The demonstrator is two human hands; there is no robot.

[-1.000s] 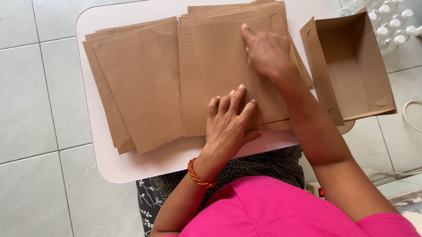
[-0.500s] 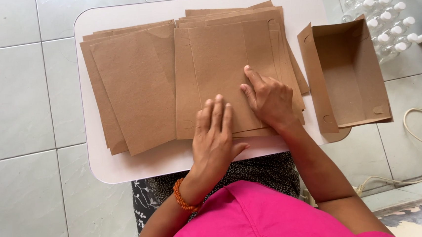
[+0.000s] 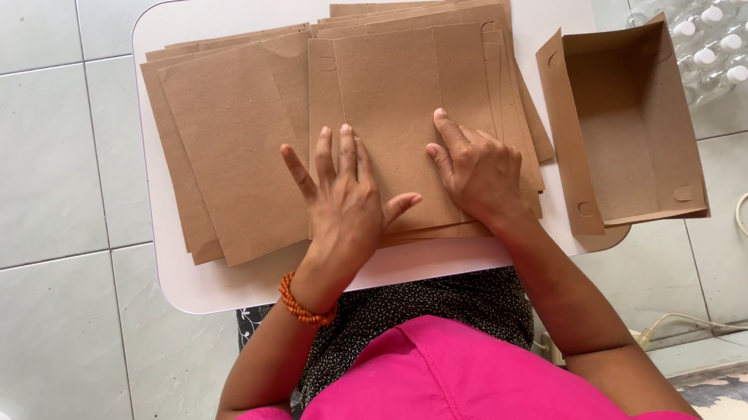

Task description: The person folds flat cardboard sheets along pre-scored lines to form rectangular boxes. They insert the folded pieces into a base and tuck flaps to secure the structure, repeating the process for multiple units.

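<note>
White counter (image 3: pixel 221 286): flat kraft blanks (image 3: pixel 393 103) stacked w/ folded box (image 3: pixel 623 131) alongside.
Left hand (image 3: pixel 342 199) & right hand (image 3: pixel 477 172): flat, fingers spread, gripping nothing; pressing top blank to steady it.

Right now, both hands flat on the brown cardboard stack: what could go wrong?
1. The folded brown cardboard box overhangs the right edge of the small white table; a nudge could tip it off.
2. The fanned stack of flat brown cardboard sheets under the left hand and right hand could slide apart.

Bright even daylight, soft shadows, sharp focus.
</note>
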